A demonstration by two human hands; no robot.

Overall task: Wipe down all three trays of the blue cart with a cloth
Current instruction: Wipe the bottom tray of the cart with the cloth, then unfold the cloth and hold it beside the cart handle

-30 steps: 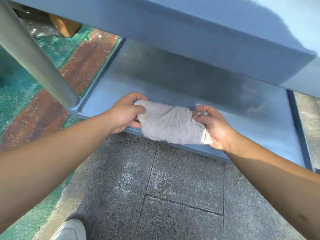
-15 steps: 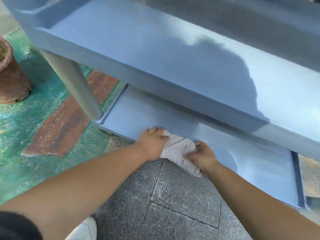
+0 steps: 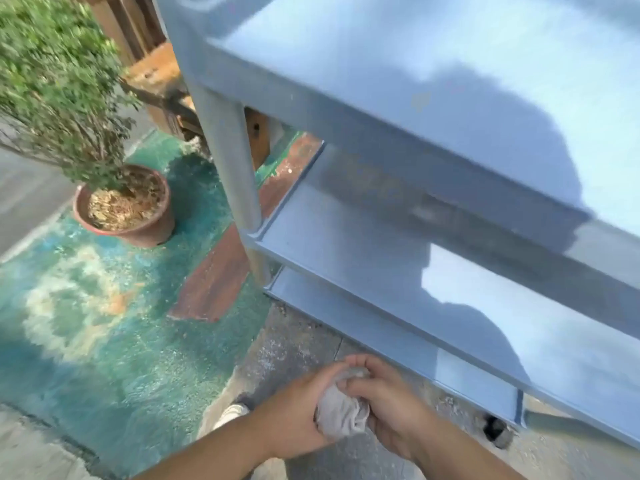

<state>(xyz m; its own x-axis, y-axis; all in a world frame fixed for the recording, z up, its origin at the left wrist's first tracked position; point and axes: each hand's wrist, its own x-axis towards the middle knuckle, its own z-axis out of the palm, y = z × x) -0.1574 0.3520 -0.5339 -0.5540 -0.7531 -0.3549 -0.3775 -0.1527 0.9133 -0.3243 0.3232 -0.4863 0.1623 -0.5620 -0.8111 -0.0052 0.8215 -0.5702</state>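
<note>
Cloth (image 3: 341, 415), grey and bunched, is held below and in front of the blue cart (image 3: 450, 133), clear of all three trays. It is pinched between the left hand (image 3: 294, 417) and right hand (image 3: 388, 410), each grip pressed together around it, probably for refolding to a fresh face. The bottom tray (image 3: 398, 336) lies just beyond the hands, its front lip unobstructed. The cart's post (image 3: 232, 161) bounds the left end; a potted plant (image 3: 124, 206) stands well apart.
</note>
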